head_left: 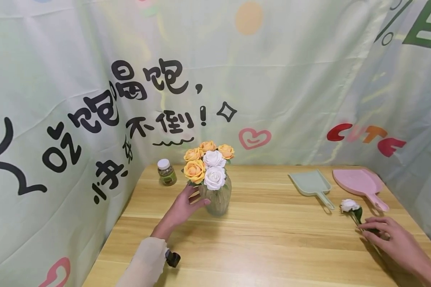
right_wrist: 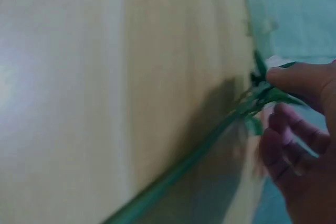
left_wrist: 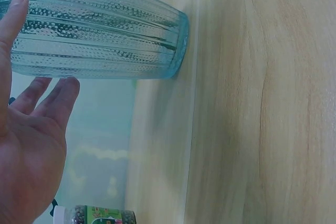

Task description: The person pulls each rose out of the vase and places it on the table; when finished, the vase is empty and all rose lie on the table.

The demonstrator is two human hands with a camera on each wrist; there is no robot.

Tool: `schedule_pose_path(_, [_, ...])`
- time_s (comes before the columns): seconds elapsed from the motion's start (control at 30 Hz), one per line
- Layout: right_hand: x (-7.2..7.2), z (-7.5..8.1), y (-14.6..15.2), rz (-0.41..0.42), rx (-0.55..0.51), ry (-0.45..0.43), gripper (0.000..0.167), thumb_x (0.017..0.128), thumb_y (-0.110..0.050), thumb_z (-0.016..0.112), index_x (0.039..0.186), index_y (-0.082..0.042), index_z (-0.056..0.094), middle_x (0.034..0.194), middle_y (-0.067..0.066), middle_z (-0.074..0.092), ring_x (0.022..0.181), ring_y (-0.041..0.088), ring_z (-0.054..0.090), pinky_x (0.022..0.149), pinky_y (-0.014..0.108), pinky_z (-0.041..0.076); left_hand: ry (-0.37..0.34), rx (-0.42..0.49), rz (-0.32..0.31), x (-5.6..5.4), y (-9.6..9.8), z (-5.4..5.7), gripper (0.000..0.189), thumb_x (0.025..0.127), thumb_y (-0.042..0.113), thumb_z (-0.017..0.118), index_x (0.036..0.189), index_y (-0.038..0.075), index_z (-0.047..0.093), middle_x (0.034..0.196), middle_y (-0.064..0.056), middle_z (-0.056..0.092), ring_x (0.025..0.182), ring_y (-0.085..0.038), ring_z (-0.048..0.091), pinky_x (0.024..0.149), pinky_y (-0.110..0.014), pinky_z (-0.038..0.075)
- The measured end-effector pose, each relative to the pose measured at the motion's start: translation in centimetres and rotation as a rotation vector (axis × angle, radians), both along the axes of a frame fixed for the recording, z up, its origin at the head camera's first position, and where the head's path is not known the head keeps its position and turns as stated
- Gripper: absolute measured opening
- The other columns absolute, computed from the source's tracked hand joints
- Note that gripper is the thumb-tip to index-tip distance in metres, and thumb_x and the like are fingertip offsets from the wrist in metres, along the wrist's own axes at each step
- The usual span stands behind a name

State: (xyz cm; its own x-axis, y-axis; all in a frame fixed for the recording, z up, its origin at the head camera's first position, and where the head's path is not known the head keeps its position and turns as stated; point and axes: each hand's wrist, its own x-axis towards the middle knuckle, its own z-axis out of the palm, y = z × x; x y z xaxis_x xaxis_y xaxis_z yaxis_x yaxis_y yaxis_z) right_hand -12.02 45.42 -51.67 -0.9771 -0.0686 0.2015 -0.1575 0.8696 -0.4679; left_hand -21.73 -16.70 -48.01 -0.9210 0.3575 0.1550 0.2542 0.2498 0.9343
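A ribbed, clear glass vase [head_left: 218, 199] stands upright on the table, holding several orange roses [head_left: 194, 171] and two white roses [head_left: 214, 177]. Beside it is my left hand [head_left: 186, 205], the thumb across the vase's near side. In the left wrist view the fingertips [left_wrist: 68, 85] lie at the edge of the glass, not wrapped round it; whether they touch is hard to tell. At the right, my right hand [head_left: 395, 241] pinches a single white rose [head_left: 350, 205] by its stem. The right wrist view shows its long green stem [right_wrist: 178, 169] and leaves near the thumb.
A small jar [head_left: 167, 173] with a white lid stands left of the vase. A pale green dustpan [head_left: 310, 182] and a pink dustpan [head_left: 359, 181] lie at the back right of the wooden table [head_left: 265, 247]. Printed curtains [head_left: 294, 95] hang behind.
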Motion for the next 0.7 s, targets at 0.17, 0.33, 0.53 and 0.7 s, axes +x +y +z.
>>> schedule_pose_path(0.17, [-0.8,2.7,-2.0,0.024,-0.057,0.152,0.015,0.099,-0.010,0.081,0.114,-0.006,0.081,0.126,-0.014,0.060,0.088,-0.022,0.048,0.057,0.015,0.050,0.003,-0.006,0.009,-0.1,0.0,-0.1,0.092,0.102,0.020,0.080,0.174,0.030,0.024,0.178,-0.004,0.031,0.160,-0.040,0.041,0.127,-0.058,0.045])
schedule_pose_path(0.33, [-2.9,5.6,-5.3,0.123,-0.086,0.288,0.019,0.096,-0.007,0.084,0.114,-0.011,0.081,0.131,-0.045,0.045,0.097,-0.024,0.050,0.067,0.003,0.048,-0.002,0.000,0.001,0.0,-0.1,-0.1,0.091,0.102,0.020,0.080,0.173,0.031,0.024,0.178,-0.004,0.031,0.160,-0.039,0.040,0.127,-0.058,0.045])
schedule_pose_path(0.53, [-6.0,8.4,-10.9,0.267,-0.116,0.378,0.030,0.093,0.001,0.083,0.119,-0.014,0.080,0.130,-0.002,0.070,0.108,-0.022,0.052,0.078,0.002,0.052,-0.007,-0.002,0.000,0.0,-0.1,0.1,0.090,0.102,0.020,0.080,0.173,0.030,0.026,0.177,-0.005,0.033,0.160,-0.039,0.041,0.128,-0.058,0.045])
schedule_pose_path(0.7, [-8.2,10.3,-15.9,0.328,-0.150,0.356,0.033,0.097,-0.002,0.081,0.127,-0.016,0.079,0.130,0.008,0.073,0.110,-0.017,0.055,0.084,0.005,0.054,-0.018,-0.009,0.011,0.1,-0.1,0.1,0.090,0.102,0.020,0.080,0.173,0.027,0.026,0.177,-0.005,0.033,0.159,-0.039,0.041,0.128,-0.057,0.044])
